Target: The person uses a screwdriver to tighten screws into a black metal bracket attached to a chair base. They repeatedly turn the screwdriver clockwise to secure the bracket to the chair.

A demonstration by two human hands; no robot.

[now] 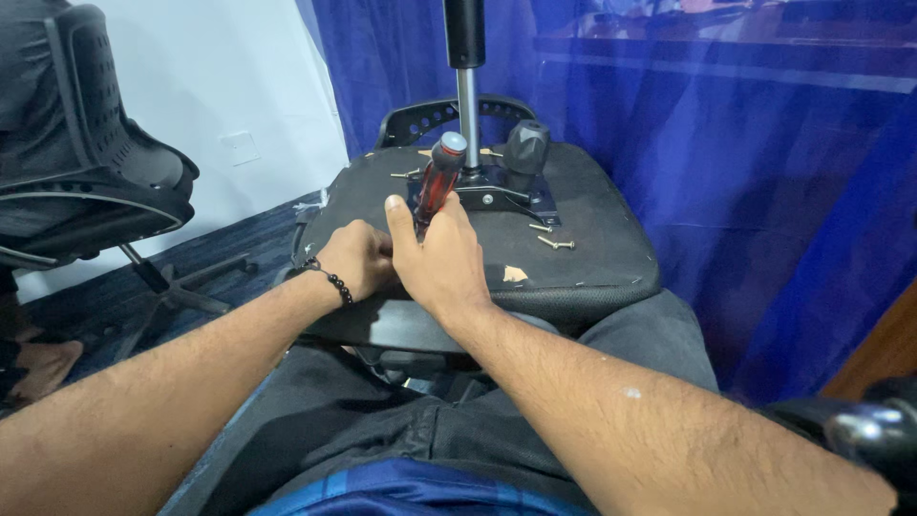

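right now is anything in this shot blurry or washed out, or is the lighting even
Head view: even, soft lighting; the red and black screwdriver handle in the right hand and the loose silver screws on the upturned black chair seat are sharp; the shiny black knob at bottom right is blurred with glare; wide-angle stretching enlarges both forearms.

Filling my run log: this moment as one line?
right hand: grips screwdriver | left hand: on upturned seat base | loose screws beside plate
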